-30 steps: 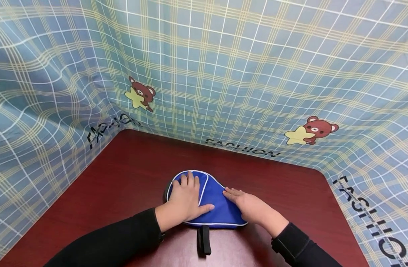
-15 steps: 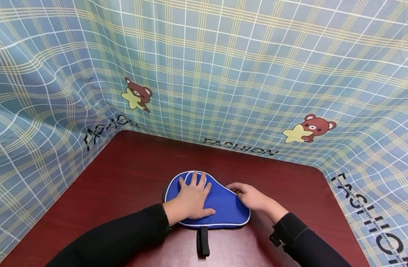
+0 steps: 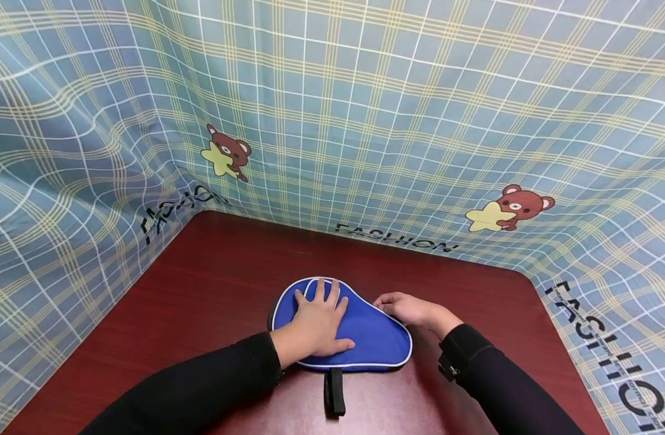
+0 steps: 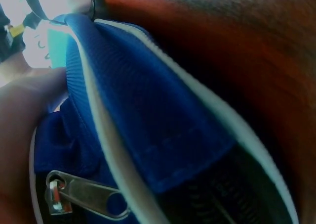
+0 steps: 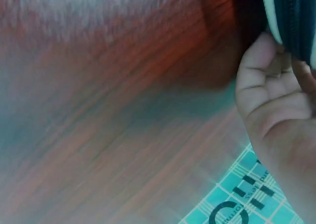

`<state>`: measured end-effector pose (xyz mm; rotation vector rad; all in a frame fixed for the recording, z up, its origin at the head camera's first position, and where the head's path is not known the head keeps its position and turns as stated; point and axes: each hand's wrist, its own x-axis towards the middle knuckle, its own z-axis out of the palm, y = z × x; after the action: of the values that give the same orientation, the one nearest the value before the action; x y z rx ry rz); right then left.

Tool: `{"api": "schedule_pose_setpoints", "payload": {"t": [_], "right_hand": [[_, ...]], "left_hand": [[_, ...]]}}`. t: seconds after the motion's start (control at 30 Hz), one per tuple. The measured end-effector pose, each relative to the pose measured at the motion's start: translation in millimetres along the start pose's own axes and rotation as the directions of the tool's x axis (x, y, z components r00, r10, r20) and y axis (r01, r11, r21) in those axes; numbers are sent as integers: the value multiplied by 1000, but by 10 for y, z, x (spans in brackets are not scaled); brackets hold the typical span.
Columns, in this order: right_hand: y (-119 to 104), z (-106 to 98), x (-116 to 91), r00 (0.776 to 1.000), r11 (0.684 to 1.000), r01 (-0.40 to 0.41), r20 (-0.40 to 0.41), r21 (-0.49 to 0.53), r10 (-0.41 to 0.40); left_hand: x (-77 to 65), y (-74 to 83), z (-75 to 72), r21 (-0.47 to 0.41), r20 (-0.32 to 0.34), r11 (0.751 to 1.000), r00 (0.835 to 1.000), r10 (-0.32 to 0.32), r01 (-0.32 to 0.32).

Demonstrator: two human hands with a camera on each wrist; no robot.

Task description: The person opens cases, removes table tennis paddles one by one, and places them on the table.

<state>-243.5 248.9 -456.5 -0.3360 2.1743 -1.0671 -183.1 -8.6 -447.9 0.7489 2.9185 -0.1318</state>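
Observation:
A blue table tennis paddle case (image 3: pixel 373 341) with white piping lies flat on the dark red table. My left hand (image 3: pixel 313 326) rests palm down on its rounded left part, fingers spread. In the left wrist view, the case side (image 4: pixel 148 100) shows blue fabric, a dark zipper section and a metal zipper pull (image 4: pixel 91 194). At the case's far right edge, my right hand (image 3: pixel 408 308) has its fingers curled and pinches at the zippered side. The right wrist view shows those fingers (image 5: pixel 259 56) against the zipper edge (image 5: pixel 291 21); what lies between their tips is hidden.
A black strap loop (image 3: pixel 334 393) sticks out from the case's near side. The reddish wooden table (image 3: pixel 229 266) stretches around it. Checked cloth (image 3: pixel 338 121) with bear prints hangs along the back and both sides.
My right hand has slid off the top of the case to its far right edge, and its fingers have curled. The left hand has shifted slightly right, still pressing the case.

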Motion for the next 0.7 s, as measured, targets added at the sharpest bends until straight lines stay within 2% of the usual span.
{"api": "schedule_pose_setpoints", "payload": {"t": [0.1,0.2,0.33,0.47,0.57,0.7], "right_hand": [[28,-23,2,999,996,32,-29,-82,-35],[72,-26,-18,992,983,75,-92,-170,-91],[132,-3,-44,969,957,130,-171,-259,-178],[180,31,-62,946,917,167,-205,-361,-252],[210,52,-82,935,893,174,-216,-416,-282],[260,75,-126,929,891,148,-247,-429,-274]], "left_hand": [[3,23,-5,17,-5,1000,1000,-9,9],[11,48,-12,24,-8,1000,1000,-10,11],[18,64,-18,22,-2,1000,1000,-20,20],[2,52,-15,18,0,999,1000,-32,32],[-18,39,-7,13,3,999,999,-37,37],[-27,37,5,14,2,999,999,-38,38]]}}
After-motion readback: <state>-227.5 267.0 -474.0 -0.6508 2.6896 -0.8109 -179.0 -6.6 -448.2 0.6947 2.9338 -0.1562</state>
